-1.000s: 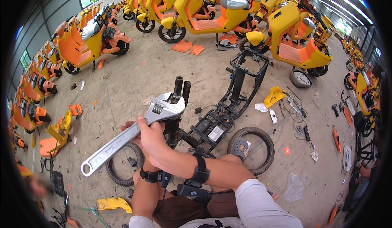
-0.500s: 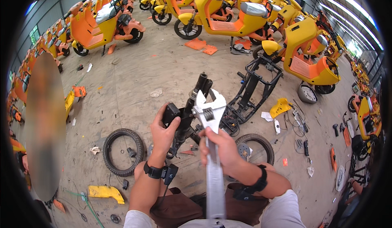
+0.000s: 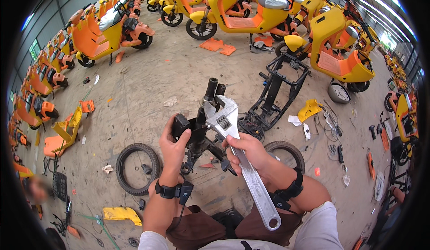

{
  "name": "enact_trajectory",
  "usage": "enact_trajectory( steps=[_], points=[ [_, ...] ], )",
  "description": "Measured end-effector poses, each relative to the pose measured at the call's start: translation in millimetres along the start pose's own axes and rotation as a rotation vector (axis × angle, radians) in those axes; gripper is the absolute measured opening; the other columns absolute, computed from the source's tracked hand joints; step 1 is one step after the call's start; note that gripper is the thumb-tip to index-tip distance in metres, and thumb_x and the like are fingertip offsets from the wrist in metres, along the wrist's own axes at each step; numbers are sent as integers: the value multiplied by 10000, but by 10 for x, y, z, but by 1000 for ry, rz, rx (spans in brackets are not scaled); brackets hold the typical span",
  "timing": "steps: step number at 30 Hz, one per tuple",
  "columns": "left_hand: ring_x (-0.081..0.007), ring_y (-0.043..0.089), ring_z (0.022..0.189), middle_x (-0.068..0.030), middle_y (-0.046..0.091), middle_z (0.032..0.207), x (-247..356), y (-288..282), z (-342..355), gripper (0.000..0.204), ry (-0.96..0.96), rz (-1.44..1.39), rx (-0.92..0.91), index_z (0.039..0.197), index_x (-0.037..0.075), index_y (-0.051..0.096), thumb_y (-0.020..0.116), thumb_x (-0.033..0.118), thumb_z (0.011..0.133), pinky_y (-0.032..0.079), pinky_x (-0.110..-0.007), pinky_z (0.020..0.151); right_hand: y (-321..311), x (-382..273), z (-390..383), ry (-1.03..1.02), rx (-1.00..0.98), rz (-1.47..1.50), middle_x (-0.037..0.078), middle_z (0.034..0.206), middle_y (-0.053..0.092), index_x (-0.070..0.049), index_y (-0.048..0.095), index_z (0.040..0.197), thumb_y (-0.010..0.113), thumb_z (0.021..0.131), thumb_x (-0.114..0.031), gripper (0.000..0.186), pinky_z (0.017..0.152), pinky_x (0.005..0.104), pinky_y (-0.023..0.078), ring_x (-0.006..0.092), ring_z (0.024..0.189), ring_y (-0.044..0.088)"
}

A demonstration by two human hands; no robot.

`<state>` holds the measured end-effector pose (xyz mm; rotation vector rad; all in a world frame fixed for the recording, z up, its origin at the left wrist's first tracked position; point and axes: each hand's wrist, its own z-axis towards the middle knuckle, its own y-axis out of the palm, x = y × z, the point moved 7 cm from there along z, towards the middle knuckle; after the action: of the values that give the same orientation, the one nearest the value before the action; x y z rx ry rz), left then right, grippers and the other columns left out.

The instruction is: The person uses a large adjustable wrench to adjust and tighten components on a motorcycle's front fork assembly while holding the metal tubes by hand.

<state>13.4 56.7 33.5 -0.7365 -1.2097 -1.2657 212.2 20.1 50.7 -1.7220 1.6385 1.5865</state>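
A large silver adjustable wrench [image 3: 253, 183] lies in my right hand [image 3: 251, 155], fingers closed round the upper handle just below the jaw. Its handle slants down toward my right thigh. The wrench's jaw is up against or just in front of a black metal tube [image 3: 211, 90], part of a dark scooter frame [image 3: 195, 148] between my knees; whether they touch I cannot tell. My left hand [image 3: 174, 148] is wrapped round a black box-shaped part [image 3: 181, 124] at the left side of that tube.
A tyre [image 3: 123, 178] lies at left, another [image 3: 299, 150] at right. Beyond my hands rests a bare black frame [image 3: 278, 93]. Yellow and orange scooters [image 3: 246, 17] line the far side. Panels [image 3: 122, 214] and cables [image 3: 333, 124] are strewn on the floor.
The wrench has swung: its handle end moved right, and its head tilted left toward the tube. My right hand turned with it. My left hand stays on the black part.
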Motion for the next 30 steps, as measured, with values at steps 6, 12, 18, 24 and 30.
enact_trajectory(
  steps=[6, 12, 18, 24, 30],
  points=[
    [-148, 542, 1018, -105, 559, 1158, -13, 8, 0, 537, -4, -2, -8, 1288, -60, 462, 668, 29, 800, 433, -266, 897, -54, -46, 38, 32, -14, -52, 77, 575, 503, 3, 455, 1007, 444, 968, -289, 294, 370, 320, 420, 189, 384, 497],
    [-206, 517, 1143, -164, 540, 1243, -14, 49, -17, 569, -19, 56, -11, 1304, -58, 438, 667, 42, 793, 375, -307, 996, -42, -22, 49, 75, 3, -10, 75, 580, 498, -27, 455, 1007, 450, 964, -282, 258, 370, 333, 410, 192, 400, 497],
    [-207, 521, 1133, -165, 543, 1237, -13, 49, -23, 560, 5, 61, -2, 1295, -61, 442, 661, 27, 788, 392, -314, 981, 253, 82, 95, 58, 47, 136, 74, 603, 504, -43, 422, 1041, 457, 967, -288, 259, 402, 352, 436, 207, 434, 520],
    [-175, 554, 1016, -135, 565, 1148, -35, 39, -4, 539, 2, 72, -16, 1279, -61, 456, 648, -15, 778, 439, -288, 910, 733, 208, 288, -79, 32, 335, 93, 683, 541, -51, 402, 1073, 437, 986, -261, 230, 491, 394, 502, 254, 546, 590],
    [-203, 563, 1049, -157, 569, 1161, -248, 39, 43, 557, -120, -509, -137, 1327, -46, 420, 537, 257, 874, 444, -284, 913, 1103, 88, 637, -291, -38, 600, 126, 810, 601, -34, 446, 978, 419, 997, -261, 229, 691, 417, 533, 285, 721, 637]
  ],
)
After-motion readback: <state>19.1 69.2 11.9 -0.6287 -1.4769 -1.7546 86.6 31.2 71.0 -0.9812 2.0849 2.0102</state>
